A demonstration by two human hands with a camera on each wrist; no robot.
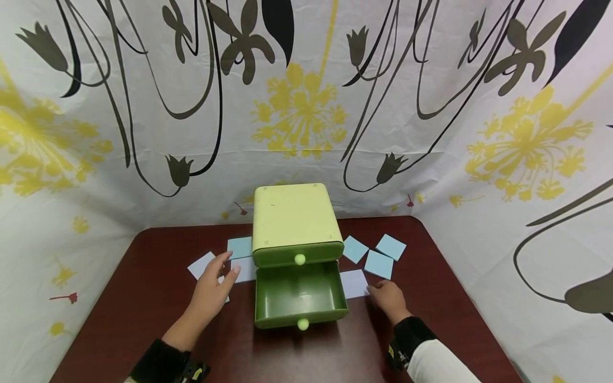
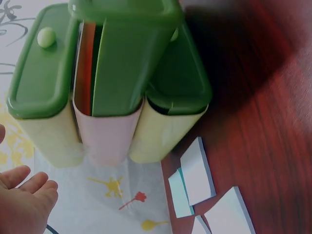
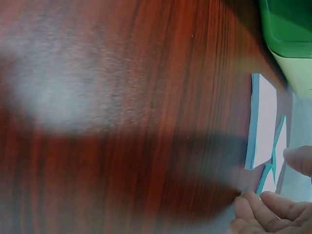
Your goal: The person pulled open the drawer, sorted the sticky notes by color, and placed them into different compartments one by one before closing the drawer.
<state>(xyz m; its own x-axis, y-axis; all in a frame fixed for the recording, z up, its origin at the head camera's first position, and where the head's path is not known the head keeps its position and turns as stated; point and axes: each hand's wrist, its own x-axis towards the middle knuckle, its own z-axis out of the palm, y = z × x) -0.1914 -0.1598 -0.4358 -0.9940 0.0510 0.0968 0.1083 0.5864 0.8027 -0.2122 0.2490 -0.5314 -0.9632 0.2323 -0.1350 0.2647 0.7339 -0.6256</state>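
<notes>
A small yellow-green cabinet (image 1: 296, 213) has a green drawer (image 1: 300, 295) pulled out, with a bare interior. The left wrist view shows it sideways, with the middle drawer (image 2: 129, 63) jutting from a pink casing (image 2: 108, 136). My left hand (image 1: 208, 290) hovers to its left, fingers spread, over white note pads (image 1: 245, 268) and a light blue pad (image 1: 238, 246); it partly hides one pad. On the right, the fingertips of my right hand (image 1: 389, 299) are right at the corner of a white pad (image 1: 353, 283). In the right wrist view its thumb and fingers stand apart.
Three light blue pads (image 1: 378, 264) lie to the cabinet's right, behind the white one. All rests on a dark red wooden table (image 1: 455, 319). A patterned white cloth (image 1: 306, 106) with flowers stands close behind and along both sides.
</notes>
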